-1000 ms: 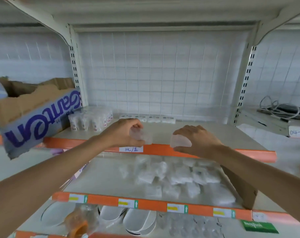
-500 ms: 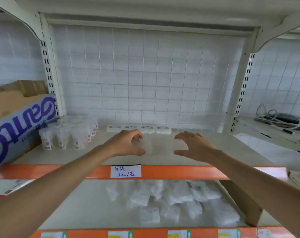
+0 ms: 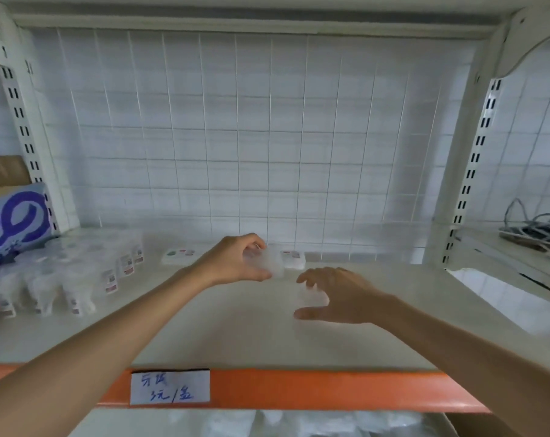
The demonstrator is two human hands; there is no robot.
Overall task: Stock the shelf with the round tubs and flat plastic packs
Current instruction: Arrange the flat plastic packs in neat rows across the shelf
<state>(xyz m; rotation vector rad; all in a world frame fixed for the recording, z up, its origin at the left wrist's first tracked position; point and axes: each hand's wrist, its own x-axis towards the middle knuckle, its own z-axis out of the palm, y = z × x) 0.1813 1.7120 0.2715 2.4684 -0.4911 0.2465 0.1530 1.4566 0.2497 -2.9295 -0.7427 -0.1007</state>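
Head-camera view, the only 1, looking forward and down into a white metal shelf [image 3: 235, 335] with a wire grid back [image 3: 267, 137] and an orange front rail [image 3: 314, 389] carrying a handwritten paper label [image 3: 169, 386]. My 2 bare forearms reach in from below. My left hand [image 3: 235, 263] is curled, thumb low and fingers over the top, pinching a clear flat plastic pack [image 3: 273, 263] close in front of the row of packs [image 3: 294, 258] that lies along the back edge. My right hand [image 3: 343, 294] sits nearer and to the right, fingers spread and gently arched, thumb wide. It is over a 2nd pack [image 3: 313, 298], so transparent that I cannot tell whether it rests on the board or whether my fingertips touch it. At the left, round tubs [image 3: 62, 279] stand wrapped in groups beside a blue and white carton [image 3: 12, 222]. More clear packs [image 3: 298, 424] blur on the level below. By their look, these packs are very light, thin-walled and smooth. They seem stiff enough to keep shape, yet likely to flex or crack if squeezed, and apt to slide on the painted board. I would take each by its 2 opposite edges, thumb against fingers, with a light pinch and not by the flat faces.
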